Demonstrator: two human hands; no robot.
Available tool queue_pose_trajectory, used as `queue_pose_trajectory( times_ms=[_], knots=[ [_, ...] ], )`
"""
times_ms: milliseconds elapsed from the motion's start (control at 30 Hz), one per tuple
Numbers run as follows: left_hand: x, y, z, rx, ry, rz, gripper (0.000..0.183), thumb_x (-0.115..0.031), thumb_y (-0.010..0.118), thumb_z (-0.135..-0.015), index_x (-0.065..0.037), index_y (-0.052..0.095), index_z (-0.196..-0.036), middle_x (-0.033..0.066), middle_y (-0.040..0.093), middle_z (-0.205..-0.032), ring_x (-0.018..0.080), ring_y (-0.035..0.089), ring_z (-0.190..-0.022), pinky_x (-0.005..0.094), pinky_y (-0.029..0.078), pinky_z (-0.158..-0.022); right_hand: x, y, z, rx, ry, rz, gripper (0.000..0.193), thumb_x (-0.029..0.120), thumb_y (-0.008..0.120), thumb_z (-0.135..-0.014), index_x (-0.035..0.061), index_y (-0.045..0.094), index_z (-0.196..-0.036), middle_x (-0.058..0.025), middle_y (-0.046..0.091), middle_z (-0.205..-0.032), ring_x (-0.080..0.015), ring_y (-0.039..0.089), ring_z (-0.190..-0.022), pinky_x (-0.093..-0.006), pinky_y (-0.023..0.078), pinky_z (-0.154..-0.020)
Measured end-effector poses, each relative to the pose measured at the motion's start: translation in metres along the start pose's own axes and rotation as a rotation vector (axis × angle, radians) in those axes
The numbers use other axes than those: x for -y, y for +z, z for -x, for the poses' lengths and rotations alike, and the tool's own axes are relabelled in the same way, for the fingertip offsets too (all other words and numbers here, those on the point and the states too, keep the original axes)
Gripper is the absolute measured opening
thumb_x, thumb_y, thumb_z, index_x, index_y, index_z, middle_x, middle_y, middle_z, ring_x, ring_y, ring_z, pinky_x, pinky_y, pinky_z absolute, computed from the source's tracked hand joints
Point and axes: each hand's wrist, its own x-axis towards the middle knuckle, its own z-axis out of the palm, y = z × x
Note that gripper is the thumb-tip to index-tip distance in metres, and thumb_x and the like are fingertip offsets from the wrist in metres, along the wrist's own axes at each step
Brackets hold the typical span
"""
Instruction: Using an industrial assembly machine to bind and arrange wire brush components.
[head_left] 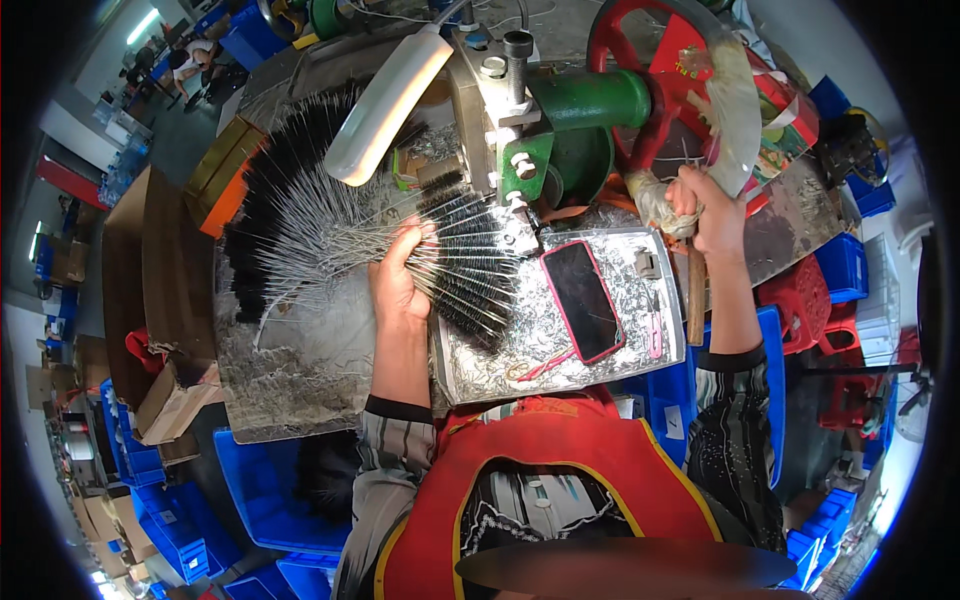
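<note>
My left hand (400,275) is closed around a fanned bundle of twisted-wire brushes (468,262), whose black bristle ends point right, toward the green hand press (530,160). Bare wire stems run out of the hand's left side. They reach a large spread pile of similar brushes (290,110) on the worn bench. At the right, my right hand (712,212) grips the wrapped handle (660,205) by the press's red wheel (640,130). A wooden stick (695,295) hangs below that hand.
A shallow metal tray (450,375) full of wire clippings holds a phone in a red case (582,302). Over the brushes reaches a lit white lamp (390,105). Cardboard boxes (135,280) line the left, blue bins (270,490) stand below the bench, and red stools (800,305) are at right.
</note>
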Motion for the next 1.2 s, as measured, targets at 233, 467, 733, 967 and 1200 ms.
queue_pose_trajectory(
  times_ms=[233, 467, 733, 967, 1200],
  knots=[
    [0.003, 0.005, 0.000, -0.046, 0.008, 0.027, 0.020, 0.005, 0.057, -0.068, 0.008, 0.054, -0.088, 0.0153, 0.059, -0.078, 0.0204, 0.058, -0.067, 0.0276, 0.049, -0.060, 0.057, 0.005, -0.017, 0.057, 0.153, 0.106, 0.025, 0.011, 0.057, -0.070, 0.0076, 0.042, -0.050, -0.0023, 0.035, -0.042, -0.0151, 0.039, -0.037, -0.0285, 0.039, -0.046],
    [0.004, 0.004, -0.001, -0.068, 0.020, 0.035, 0.021, 0.005, 0.057, -0.068, 0.008, 0.053, -0.088, 0.0160, 0.059, -0.078, 0.0202, 0.058, -0.066, 0.0275, 0.049, -0.060, 0.031, -0.005, -0.017, 0.090, 0.160, -0.010, 0.021, 0.012, 0.059, -0.069, 0.0038, 0.047, -0.054, -0.0029, 0.039, -0.043, -0.0142, 0.043, -0.039, -0.0282, 0.040, -0.044],
    [-0.001, 0.003, 0.005, 0.117, -0.020, -0.043, 0.028, 0.008, 0.054, -0.068, 0.009, 0.051, -0.096, 0.0170, 0.058, -0.087, 0.0222, 0.058, -0.075, 0.0292, 0.049, -0.069, -0.026, -0.006, 0.004, -0.014, -0.129, -0.088, 0.022, 0.002, 0.052, -0.071, 0.0027, 0.045, -0.050, -0.0044, 0.042, -0.043, -0.0142, 0.042, -0.039, -0.0290, 0.040, -0.048],
    [0.003, -0.010, 0.001, 0.116, -0.025, 0.082, 0.035, 0.007, 0.054, -0.069, 0.009, 0.047, -0.103, 0.0174, 0.057, -0.093, 0.0234, 0.056, -0.084, 0.0311, 0.046, -0.079, 0.031, 0.008, -0.004, -0.029, 0.078, 0.017, 0.023, 0.006, 0.054, -0.070, 0.0038, 0.046, -0.048, -0.0034, 0.040, -0.041, -0.0142, 0.042, -0.038, -0.0279, 0.039, -0.047],
    [0.007, -0.008, 0.002, 0.073, -0.006, 0.094, 0.036, 0.007, 0.053, -0.069, 0.009, 0.045, -0.105, 0.0186, 0.057, -0.091, 0.0231, 0.057, -0.082, 0.0292, 0.048, -0.073, 0.013, 0.000, -0.001, -0.042, 0.019, 0.016, 0.022, 0.005, 0.054, -0.069, 0.0041, 0.044, -0.050, -0.0039, 0.035, -0.042, -0.0157, 0.039, -0.038, -0.0302, 0.038, -0.049]
  ],
)
